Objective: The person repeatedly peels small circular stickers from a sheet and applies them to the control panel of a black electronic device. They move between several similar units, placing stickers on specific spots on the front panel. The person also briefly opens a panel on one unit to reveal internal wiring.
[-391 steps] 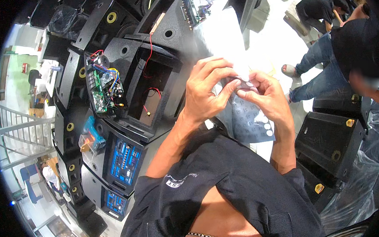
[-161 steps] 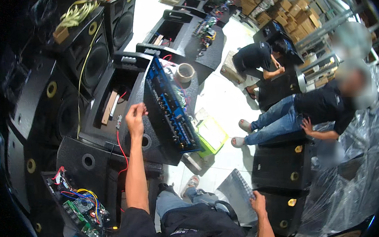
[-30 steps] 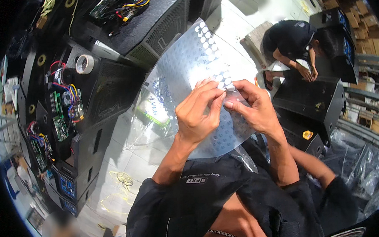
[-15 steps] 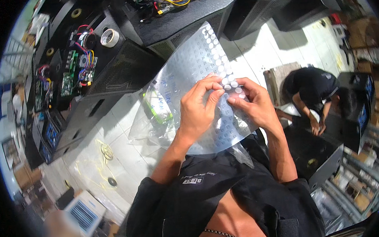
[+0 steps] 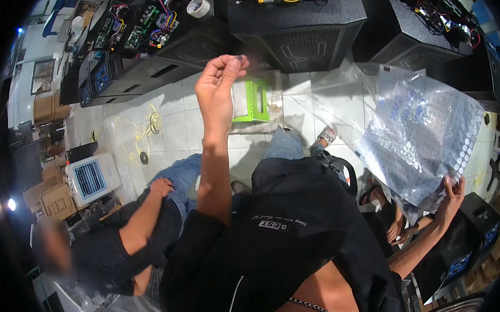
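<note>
My left hand (image 5: 216,92) is raised ahead of me, thumb and fingers pinched together. At their tips shows what looks like a small round sticker (image 5: 240,58), dark from this side. Out to my right, my right hand (image 5: 451,200) grips the lower edge of a sheet of round stickers (image 5: 411,120). White dots run along that sheet's right side, and blue handwriting marks its middle. Clear plastic film hangs around the sheet and trails to the left. My two hands are far apart.
Black speaker cabinets (image 5: 305,32) line the far side, circuit boards and wires on top. A tape roll (image 5: 198,7) rests on one. A green stool (image 5: 256,101) stands on the tiled floor. One person (image 5: 112,244) sits at left; another person's hands (image 5: 400,230) show at right.
My hands have parted: the left moved forward with the pinched piece, the right carried the sheet out to the right. My view has turned, and the person at left now shows more fully.
</note>
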Tool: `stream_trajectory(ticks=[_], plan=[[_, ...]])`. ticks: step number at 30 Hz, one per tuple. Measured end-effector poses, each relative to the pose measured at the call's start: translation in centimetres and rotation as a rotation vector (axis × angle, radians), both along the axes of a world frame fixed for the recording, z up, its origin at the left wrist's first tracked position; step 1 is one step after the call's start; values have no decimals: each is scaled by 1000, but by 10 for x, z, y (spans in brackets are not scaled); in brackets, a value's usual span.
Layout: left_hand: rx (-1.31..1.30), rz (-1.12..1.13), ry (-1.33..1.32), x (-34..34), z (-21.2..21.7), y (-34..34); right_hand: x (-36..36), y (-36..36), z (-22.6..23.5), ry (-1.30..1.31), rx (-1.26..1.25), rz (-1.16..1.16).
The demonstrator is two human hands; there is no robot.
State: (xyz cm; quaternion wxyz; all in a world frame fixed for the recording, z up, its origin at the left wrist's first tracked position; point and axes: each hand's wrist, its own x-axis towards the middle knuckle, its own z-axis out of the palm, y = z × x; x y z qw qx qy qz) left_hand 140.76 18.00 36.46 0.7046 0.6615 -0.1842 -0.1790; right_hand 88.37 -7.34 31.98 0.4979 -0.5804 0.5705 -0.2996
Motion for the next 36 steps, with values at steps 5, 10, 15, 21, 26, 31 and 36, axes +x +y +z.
stream_trajectory(ticks=[5, 10, 15, 21, 26, 31, 36], plan=[[77, -5, 32, -16, -9, -15, -10, -11, -89, -24, 33, 32], [105, -61, -9, -5, -1, -25, 35, 2, -156, -97, 129, 180], [64, -175, -84, 32, 13, -50, 49, 6, -185, 104, 34, 171], [32, -265, -182, 123, 29, -102, 53, -1, -222, 191, -16, -6], [95, -395, -227, 235, 29, -172, 92, -9, -224, 302, -114, -103], [326, -649, -308, 359, 8, -260, 148, -5, -203, 425, -17, -133], [456, -1169, -149, 431, -38, -358, 204, 28, -159, 535, 147, -195]])
